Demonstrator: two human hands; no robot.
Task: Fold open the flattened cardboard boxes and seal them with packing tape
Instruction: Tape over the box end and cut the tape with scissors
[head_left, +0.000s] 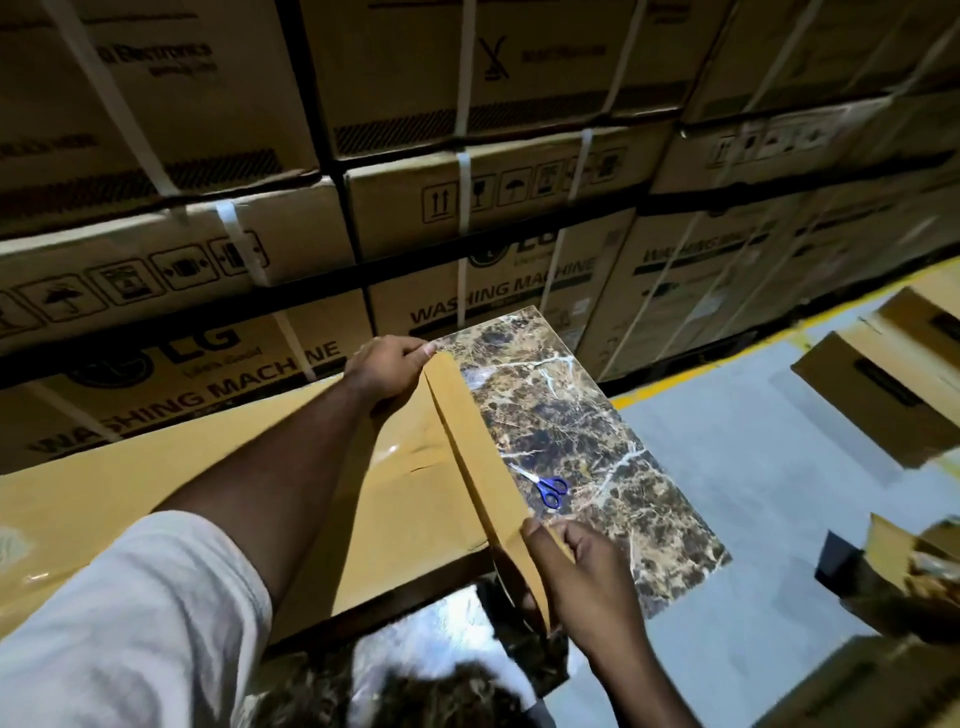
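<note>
In the head view, a flattened cardboard box (291, 467) was seen lying across a marble-patterned table (597, 415), covering the table's left part and reaching past its near edge. Along the box's right end a narrow flap (483, 457) was raised, running from the far side of the table toward the camera.

The far corner of that flap was gripped by the left hand (387, 369), its fingers curled over the cardboard edge with the thumb tip set at the corner. The left arm was stretched out over the box, and a white sleeve (140, 623) was seen at the shoulder.

The near end of the flap was held by the right hand (576, 587), where the flap hung past the table edge. The cardboard was pinched there between the thumb and the curled fingers, though the fingertips themselves were hidden behind the flap.

A pair of blue-handled scissors (545, 486) was seen lying on the bare marble surface just beside the flap, between the two hands, with the blades closed.

Behind the table, stacked cartons (493, 218) printed with "WASHING MACHINE" and bound with white straps were seen. Further brown boxes (883, 374) were seen on the grey floor (753, 467) to the right, beside a yellow line. Whether tape was present on the box could not be told.
</note>
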